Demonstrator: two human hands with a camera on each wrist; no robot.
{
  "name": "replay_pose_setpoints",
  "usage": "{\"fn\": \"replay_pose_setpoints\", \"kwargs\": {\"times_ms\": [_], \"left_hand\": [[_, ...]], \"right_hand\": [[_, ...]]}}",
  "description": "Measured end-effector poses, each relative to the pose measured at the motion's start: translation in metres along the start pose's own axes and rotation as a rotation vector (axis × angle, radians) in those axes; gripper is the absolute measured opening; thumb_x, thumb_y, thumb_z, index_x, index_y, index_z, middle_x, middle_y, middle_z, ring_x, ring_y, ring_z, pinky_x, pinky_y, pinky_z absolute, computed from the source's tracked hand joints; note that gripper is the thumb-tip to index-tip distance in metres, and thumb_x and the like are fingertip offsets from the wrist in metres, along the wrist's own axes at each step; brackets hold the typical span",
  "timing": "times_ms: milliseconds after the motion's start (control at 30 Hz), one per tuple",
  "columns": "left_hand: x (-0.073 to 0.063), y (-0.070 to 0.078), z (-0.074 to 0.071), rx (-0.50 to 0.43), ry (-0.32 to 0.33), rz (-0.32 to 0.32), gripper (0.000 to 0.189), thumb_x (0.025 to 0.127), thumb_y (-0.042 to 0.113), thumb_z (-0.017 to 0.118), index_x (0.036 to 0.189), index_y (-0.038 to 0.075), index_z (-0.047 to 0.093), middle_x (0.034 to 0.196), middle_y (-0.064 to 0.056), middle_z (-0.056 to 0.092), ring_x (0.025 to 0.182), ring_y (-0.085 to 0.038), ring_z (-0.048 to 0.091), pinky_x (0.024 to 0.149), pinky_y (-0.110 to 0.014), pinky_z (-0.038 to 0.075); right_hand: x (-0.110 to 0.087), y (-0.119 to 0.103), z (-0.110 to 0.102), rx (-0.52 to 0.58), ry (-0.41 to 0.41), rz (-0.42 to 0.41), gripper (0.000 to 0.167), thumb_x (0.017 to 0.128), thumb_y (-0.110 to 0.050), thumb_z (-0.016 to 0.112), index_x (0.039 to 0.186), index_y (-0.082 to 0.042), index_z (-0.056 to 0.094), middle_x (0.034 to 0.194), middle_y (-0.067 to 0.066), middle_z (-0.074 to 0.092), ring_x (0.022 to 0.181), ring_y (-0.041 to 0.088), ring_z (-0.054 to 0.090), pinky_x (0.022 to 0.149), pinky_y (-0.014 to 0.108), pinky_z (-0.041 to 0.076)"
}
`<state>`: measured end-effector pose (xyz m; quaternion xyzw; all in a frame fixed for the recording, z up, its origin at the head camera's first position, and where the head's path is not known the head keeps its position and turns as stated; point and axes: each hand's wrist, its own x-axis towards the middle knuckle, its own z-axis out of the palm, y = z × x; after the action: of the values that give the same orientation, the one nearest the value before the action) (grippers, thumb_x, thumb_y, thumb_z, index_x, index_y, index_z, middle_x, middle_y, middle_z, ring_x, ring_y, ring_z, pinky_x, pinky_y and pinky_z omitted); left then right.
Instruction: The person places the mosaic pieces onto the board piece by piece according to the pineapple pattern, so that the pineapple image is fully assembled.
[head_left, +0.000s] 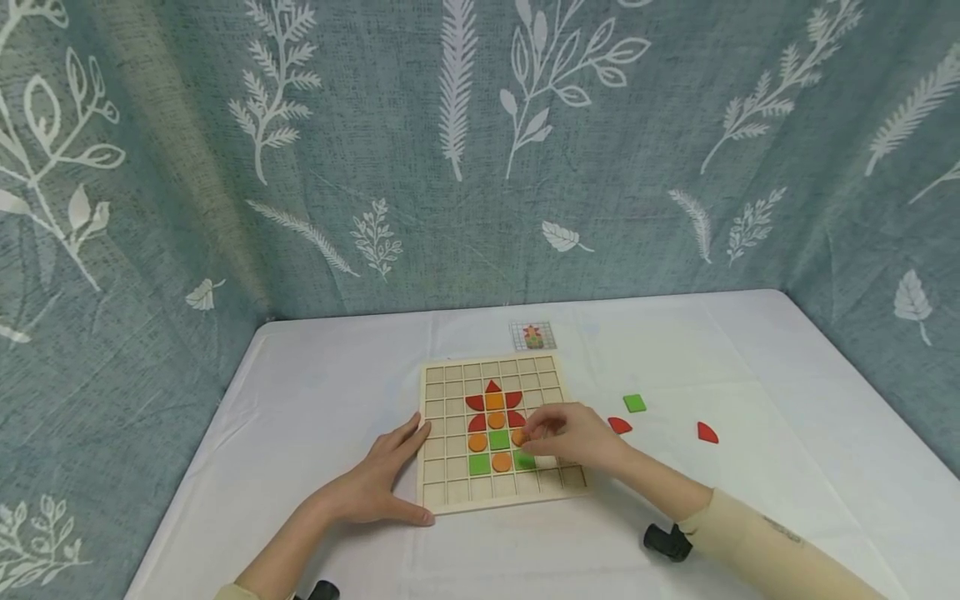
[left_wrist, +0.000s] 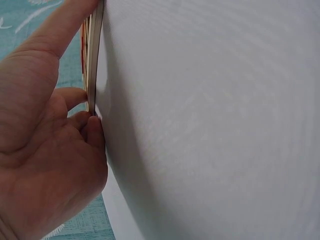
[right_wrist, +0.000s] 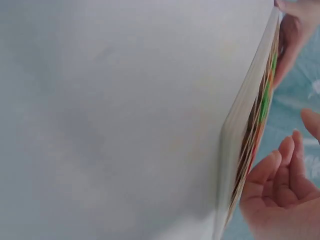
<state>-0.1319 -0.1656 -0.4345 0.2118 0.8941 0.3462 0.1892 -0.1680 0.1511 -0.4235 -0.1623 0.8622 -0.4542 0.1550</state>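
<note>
A square wooden grid board (head_left: 450,493) lies on the table with coloured flat pieces in its cells. My left hand (head_left: 371,483) rests along the board's left edge, fingers extended and thumb by the near left corner; the left wrist view shows fingers against the rim. My right hand (head_left: 577,435) is over the board's right part, thumb and fingertips pinching an orange disc (head_left: 517,437) at a cell. Just left of it lies a green square (head_left: 498,440), with another green square (head_left: 524,460) below, partly covered by the hand. Red pieces (head_left: 476,403) surround an orange square (head_left: 495,401) higher up.
A small pattern card (head_left: 533,336) lies behind the board. Right of the board are a loose green square (head_left: 634,403) and two red quarter-round pieces, one near the forearm (head_left: 619,425) and one farther right (head_left: 707,432). A patterned curtain (head_left: 480,208) hangs behind the white table (head_left: 330,400).
</note>
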Motion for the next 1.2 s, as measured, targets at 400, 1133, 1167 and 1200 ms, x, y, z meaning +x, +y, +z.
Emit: {"fn": "replay_pose_setpoints", "kwargs": {"times_ms": [400, 1133, 1167, 1200], "left_hand": [[0.001, -0.003, 0.002, 0.002, 0.007, -0.008, 0.118, 0.067, 0.051, 0.086, 0.156, 0.007, 0.021, 0.163, -0.014, 0.006, 0.144, -0.037, 0.014, 0.109, -0.061, 0.024], [0.001, -0.002, 0.002, 0.001, 0.006, -0.001, 0.119, 0.067, 0.05, 0.086, 0.155, 0.005, 0.021, 0.162, -0.015, 0.006, 0.144, -0.039, 0.013, 0.109, -0.062, 0.023], [0.001, -0.002, 0.002, -0.001, 0.005, -0.001, 0.118, 0.067, 0.05, 0.086, 0.155, 0.005, 0.021, 0.162, -0.015, 0.006, 0.144, -0.039, 0.013, 0.109, -0.062, 0.023], [0.001, -0.002, 0.002, -0.002, 0.004, -0.002, 0.118, 0.067, 0.05, 0.086, 0.155, 0.005, 0.021, 0.162, -0.015, 0.006, 0.144, -0.039, 0.012, 0.109, -0.062, 0.023]], "right_hand": [[-0.024, 0.025, -0.04, 0.118, 0.099, 0.111, 0.025, 0.085, -0.022, 0.076, 0.104, -0.006, 0.069, 0.086, 0.003, 0.064, 0.081, 0.019, 0.058, 0.073, 0.032, 0.046], [-0.044, 0.066, -0.087, -0.147, 0.242, 0.163, 0.033, 0.084, -0.024, 0.076, 0.112, -0.009, 0.068, 0.1, 0.002, 0.066, 0.088, 0.019, 0.054, 0.072, 0.034, 0.044], [-0.044, 0.068, -0.088, -0.16, 0.242, 0.166, 0.033, 0.084, -0.024, 0.077, 0.112, -0.009, 0.068, 0.101, 0.002, 0.066, 0.088, 0.019, 0.053, 0.072, 0.033, 0.044], [-0.044, 0.069, -0.089, -0.17, 0.239, 0.165, 0.033, 0.084, -0.024, 0.077, 0.113, -0.009, 0.068, 0.102, 0.002, 0.066, 0.088, 0.019, 0.054, 0.073, 0.033, 0.044]]}}
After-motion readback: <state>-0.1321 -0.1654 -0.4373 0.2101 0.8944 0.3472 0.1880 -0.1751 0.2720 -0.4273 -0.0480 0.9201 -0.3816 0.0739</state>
